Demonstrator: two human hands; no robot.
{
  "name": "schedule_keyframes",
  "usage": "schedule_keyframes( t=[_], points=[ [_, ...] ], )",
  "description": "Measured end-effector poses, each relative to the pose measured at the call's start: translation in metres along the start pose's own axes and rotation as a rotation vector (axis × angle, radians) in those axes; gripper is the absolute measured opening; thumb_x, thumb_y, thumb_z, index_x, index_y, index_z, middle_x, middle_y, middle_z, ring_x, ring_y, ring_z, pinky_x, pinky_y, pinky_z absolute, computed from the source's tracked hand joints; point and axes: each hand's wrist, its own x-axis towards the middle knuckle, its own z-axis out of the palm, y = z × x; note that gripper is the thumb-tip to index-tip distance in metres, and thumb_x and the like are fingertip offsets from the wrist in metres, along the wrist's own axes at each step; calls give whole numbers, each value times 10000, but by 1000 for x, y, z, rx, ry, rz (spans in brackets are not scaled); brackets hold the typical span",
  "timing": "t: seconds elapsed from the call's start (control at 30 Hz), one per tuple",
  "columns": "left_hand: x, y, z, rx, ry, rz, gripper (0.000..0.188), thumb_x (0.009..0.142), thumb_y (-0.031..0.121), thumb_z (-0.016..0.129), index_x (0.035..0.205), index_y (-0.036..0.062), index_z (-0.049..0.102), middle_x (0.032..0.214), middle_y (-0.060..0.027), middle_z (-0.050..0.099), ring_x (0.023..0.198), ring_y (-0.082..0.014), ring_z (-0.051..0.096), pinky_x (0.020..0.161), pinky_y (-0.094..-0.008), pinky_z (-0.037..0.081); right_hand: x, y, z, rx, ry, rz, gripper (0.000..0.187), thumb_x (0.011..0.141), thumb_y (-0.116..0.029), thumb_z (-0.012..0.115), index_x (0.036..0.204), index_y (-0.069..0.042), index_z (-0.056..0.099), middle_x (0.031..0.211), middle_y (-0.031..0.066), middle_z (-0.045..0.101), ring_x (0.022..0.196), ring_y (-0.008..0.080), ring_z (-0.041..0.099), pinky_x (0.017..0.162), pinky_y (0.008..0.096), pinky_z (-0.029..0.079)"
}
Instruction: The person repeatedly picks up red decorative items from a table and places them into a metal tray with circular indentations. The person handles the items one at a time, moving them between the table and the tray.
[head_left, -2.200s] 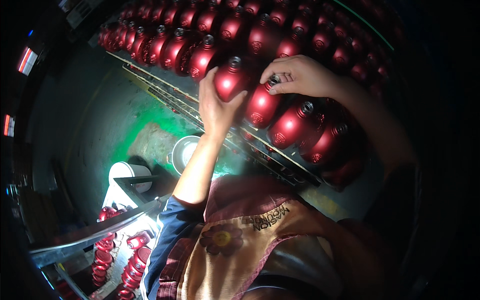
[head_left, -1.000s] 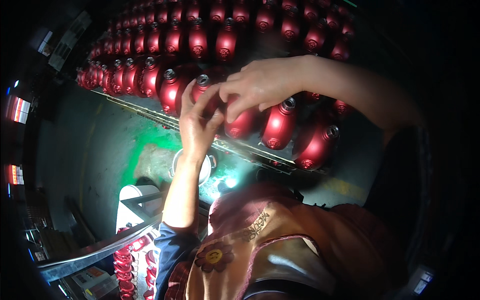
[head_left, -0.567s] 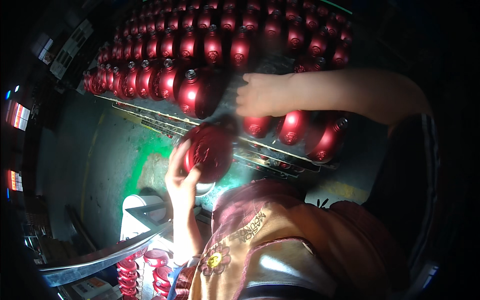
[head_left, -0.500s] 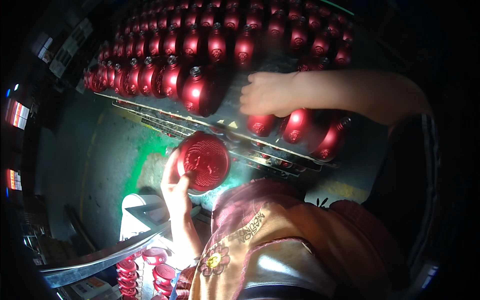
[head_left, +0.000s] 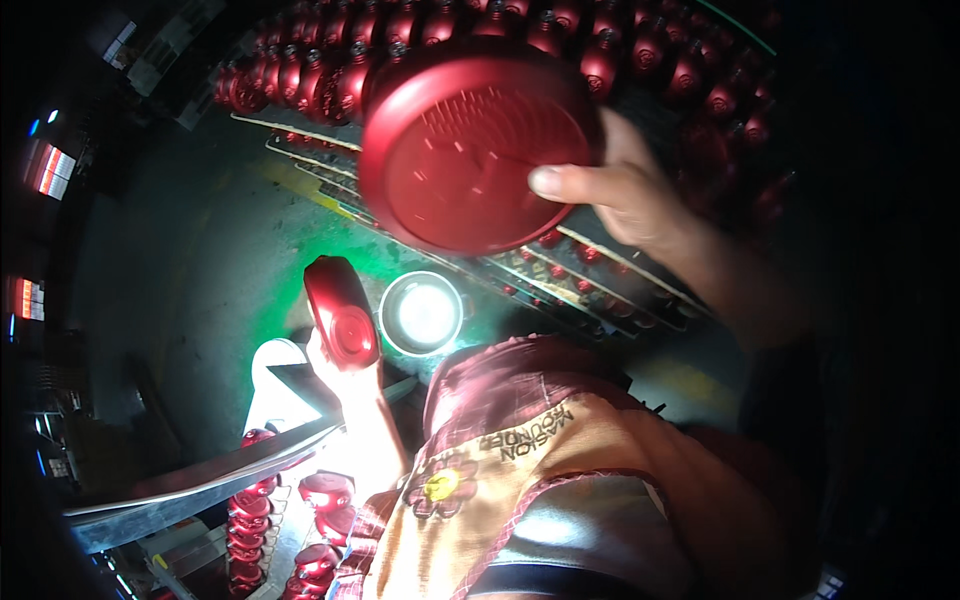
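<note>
My left hand (head_left: 343, 378) is closed round a red bottle (head_left: 340, 310), whose narrow side and base, with a round recess, face up. Just right of it a round lamp (head_left: 425, 313) shines brightly. Raised close to the camera, my right hand (head_left: 630, 190) grips a second red bottle (head_left: 460, 165). Its broad, round, flat face shows a fine embossed pattern, and my thumb presses on the edge of that face. The fingers behind it are mostly hidden, as is its neck.
Rows of red round bottles (head_left: 355, 80) with threaded necks stand on a rack at the far side. Tiers of shelves (head_left: 640, 290) lie below it. At the lower left, a curved metal rail (head_left: 190, 525) passes near more red bottles (head_left: 250, 520) in lines.
My right hand has come up from among the rack's bottles, now holding one near the camera. My left hand has turned its bottle from the flat face to its base, uncovering the lamp.
</note>
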Motion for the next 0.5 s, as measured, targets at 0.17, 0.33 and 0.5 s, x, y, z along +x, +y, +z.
schedule_keyframes(
  t=[0.17,0.33,0.5],
  points=[
    [43,26,-43,-449,44,-304,691,822,208,661,1448,100,390,1382,-243,393,1163,-380,542,893,-454,577,47,108,59,445,-6,33,313,820,-134,731,1090,8,657,1021,109,707,941,199,685,843,363,561],
    [79,55,-63,-599,153,-361,568,847,228,623,1375,80,474,1300,-266,391,993,-378,584,773,-412,623,89,213,102,570,99,32,518,814,-124,754,1273,1,547,1233,135,626,1136,247,602,1002,406,479],
    [92,73,-76,-555,268,-306,535,843,243,617,1347,96,517,1280,-282,406,956,-383,585,714,-376,633,106,282,115,665,120,73,574,728,-45,802,1255,-6,578,1244,120,636,1177,247,575,1058,388,416]
  ],
)
